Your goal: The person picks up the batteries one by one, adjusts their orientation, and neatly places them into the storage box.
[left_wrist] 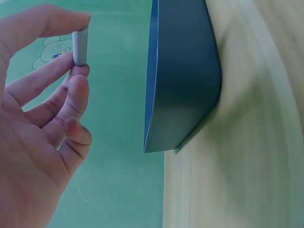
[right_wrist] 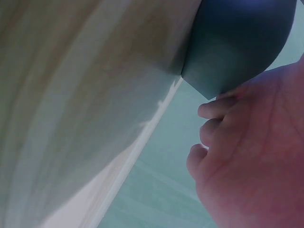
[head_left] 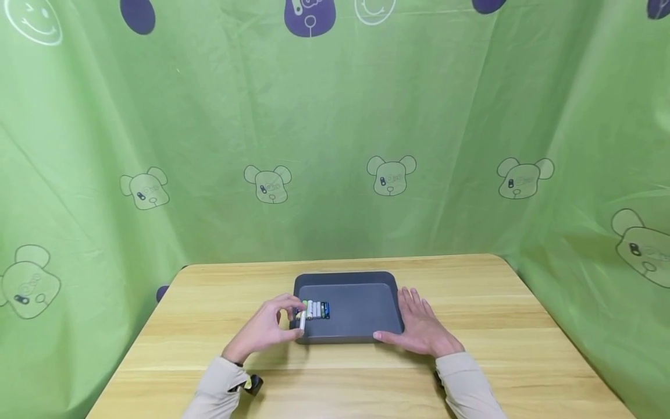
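Observation:
A dark grey rectangular tray (head_left: 361, 314) lies on the wooden table, with a row of several small batteries (head_left: 317, 309) side by side at its left end. Over the tray's left front corner, my left hand (head_left: 268, 325) pinches a pale battery (left_wrist: 80, 47) by its two ends between thumb and fingertip. In the left wrist view the other fingers curl loosely below it. My right hand (head_left: 421, 330) rests against the tray's right side, fingers straight and spread, its thumb along the front edge. The right wrist view shows the fingertips close by the tray's outer wall (right_wrist: 232, 47).
The wooden table (head_left: 335, 384) extends on all sides of the tray. Behind it and at both sides hangs a green curtain (head_left: 324, 233) printed with bear heads. A dark wrist device (head_left: 253, 384) sticks out at the left cuff.

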Action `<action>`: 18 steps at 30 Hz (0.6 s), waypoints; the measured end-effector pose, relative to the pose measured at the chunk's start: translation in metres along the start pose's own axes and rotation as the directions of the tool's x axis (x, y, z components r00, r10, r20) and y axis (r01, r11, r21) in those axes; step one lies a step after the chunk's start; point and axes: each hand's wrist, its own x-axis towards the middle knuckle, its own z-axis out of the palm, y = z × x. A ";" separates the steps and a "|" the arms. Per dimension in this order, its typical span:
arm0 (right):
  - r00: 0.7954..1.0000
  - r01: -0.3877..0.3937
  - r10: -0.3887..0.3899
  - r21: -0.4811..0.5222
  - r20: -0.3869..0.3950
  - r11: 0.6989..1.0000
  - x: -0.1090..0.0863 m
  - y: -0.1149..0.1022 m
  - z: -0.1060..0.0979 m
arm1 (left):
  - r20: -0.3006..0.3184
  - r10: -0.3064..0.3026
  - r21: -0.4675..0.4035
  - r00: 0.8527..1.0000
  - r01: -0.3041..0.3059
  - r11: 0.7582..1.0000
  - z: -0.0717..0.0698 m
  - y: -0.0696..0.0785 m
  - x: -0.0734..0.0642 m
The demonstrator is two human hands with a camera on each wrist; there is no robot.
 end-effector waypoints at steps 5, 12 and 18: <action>1.000 -0.006 0.006 -0.005 0.002 1.000 0.000 0.000 0.001 | -0.012 -0.023 -0.008 1.000 0.023 1.000 0.003 0.000 0.012; 1.000 -0.006 0.006 -0.002 -0.002 1.000 0.000 0.000 0.001 | -0.019 -0.008 -0.008 1.000 0.008 1.000 0.008 0.003 0.027; 1.000 -0.007 0.007 -0.005 -0.001 1.000 0.001 0.000 0.001 | -0.003 -0.017 -0.030 1.000 0.016 0.999 0.012 0.003 0.039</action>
